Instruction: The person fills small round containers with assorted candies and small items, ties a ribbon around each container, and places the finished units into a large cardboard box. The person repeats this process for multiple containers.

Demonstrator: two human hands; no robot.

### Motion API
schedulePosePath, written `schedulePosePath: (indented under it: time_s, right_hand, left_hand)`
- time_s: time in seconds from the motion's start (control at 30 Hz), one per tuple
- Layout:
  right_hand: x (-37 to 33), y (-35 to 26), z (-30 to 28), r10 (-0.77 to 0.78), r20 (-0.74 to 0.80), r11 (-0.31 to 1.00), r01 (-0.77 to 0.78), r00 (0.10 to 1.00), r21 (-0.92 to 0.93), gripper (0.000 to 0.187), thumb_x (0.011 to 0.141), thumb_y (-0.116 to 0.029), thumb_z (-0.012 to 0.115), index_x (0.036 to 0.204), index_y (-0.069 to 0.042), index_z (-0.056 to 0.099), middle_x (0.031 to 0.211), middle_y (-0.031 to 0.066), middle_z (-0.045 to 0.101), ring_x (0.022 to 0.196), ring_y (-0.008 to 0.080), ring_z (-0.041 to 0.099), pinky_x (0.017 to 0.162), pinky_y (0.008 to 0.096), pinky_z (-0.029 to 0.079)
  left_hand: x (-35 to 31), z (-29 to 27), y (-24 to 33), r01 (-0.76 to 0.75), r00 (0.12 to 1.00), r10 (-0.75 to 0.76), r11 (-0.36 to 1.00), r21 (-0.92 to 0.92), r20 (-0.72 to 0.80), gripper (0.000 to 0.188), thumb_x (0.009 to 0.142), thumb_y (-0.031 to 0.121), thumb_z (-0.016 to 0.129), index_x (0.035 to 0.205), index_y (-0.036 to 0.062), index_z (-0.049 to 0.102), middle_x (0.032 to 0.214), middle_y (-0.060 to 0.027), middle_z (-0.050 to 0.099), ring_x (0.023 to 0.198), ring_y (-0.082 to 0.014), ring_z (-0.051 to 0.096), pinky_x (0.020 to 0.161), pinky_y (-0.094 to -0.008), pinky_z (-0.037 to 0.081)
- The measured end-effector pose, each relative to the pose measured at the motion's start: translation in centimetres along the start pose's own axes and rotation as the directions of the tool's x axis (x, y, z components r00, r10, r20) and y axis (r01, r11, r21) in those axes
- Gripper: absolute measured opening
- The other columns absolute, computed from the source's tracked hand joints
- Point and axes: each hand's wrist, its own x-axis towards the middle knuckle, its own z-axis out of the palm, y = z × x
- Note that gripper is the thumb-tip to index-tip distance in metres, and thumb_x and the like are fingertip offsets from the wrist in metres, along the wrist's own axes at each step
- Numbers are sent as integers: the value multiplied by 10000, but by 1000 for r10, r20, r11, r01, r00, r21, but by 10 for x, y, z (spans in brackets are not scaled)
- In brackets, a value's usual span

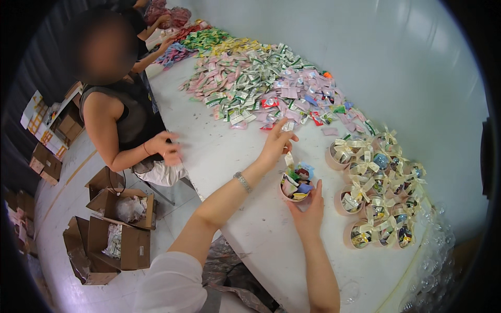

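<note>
My right hand (308, 211) holds a small round pale pink cup (282, 194) on the white table, thumb and fingers around its near right side. Colourful small packets (300, 182) fill the cup, and a cream ribbon (289, 159) sticks up from its far rim. Just beyond it, my left hand (275, 145) reaches toward the near edge of a big heap of packets (261, 78), fingers stretched and apart. A small white packet (288, 126) lies by its fingertips; whether they touch it I cannot tell.
Several ribbon-tied filled cups (360, 225) stand in rows at right, beside clear plastic domes (428, 261). A co-worker (128, 125) sits at the table's left side; another person's arm (154, 55) reaches in behind. Open cardboard boxes (133, 250) stand on the floor at left.
</note>
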Motion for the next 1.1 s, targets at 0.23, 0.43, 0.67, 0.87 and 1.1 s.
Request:
schedulePosePath:
  time_s: [0.23,0.43,0.67,0.87,1.1]
  right_hand:
    - [-1,0,5,-14,-30,1000,14,999,2,1028,671,-156,858,1470,47,243,1301,160,570,1087,318,536,938,419,420]
    - [-1,13,3,-100,-54,995,101,993,8,993,694,-172,848,1463,51,259,1273,177,576,1082,327,537,919,421,434]
    - [0,0,-1,-92,21,986,94,996,-136,960,745,-219,817,1465,56,243,1290,178,555,1088,339,524,947,424,415]
    - [0,0,1,-68,14,990,70,998,-119,971,736,-217,821,1465,59,243,1277,177,562,1088,337,528,941,425,416]
    - [-3,1,4,-35,-24,998,34,999,-44,1022,687,-130,844,1471,66,219,1289,188,554,1076,334,528,925,410,437]
  left_hand:
    - [7,-9,-26,52,999,-54,985,-162,-3,556,944,235,550,1422,38,346,901,-93,623,601,-103,552,538,-245,501]
    - [16,-10,-28,31,999,-28,994,-103,37,429,943,248,565,1305,35,482,879,-81,631,601,-95,552,541,-248,500]
    - [5,-9,-25,42,991,-36,998,-43,127,366,945,251,581,1217,7,555,858,-74,636,600,-97,565,537,-251,493]
    - [4,-9,-24,44,984,-45,999,7,171,353,945,248,583,1197,0,574,863,-81,640,606,-101,583,542,-242,490]
    - [7,-13,-29,12,988,-8,1000,-24,156,397,958,283,559,1243,7,539,868,-89,637,625,-103,593,557,-248,502]
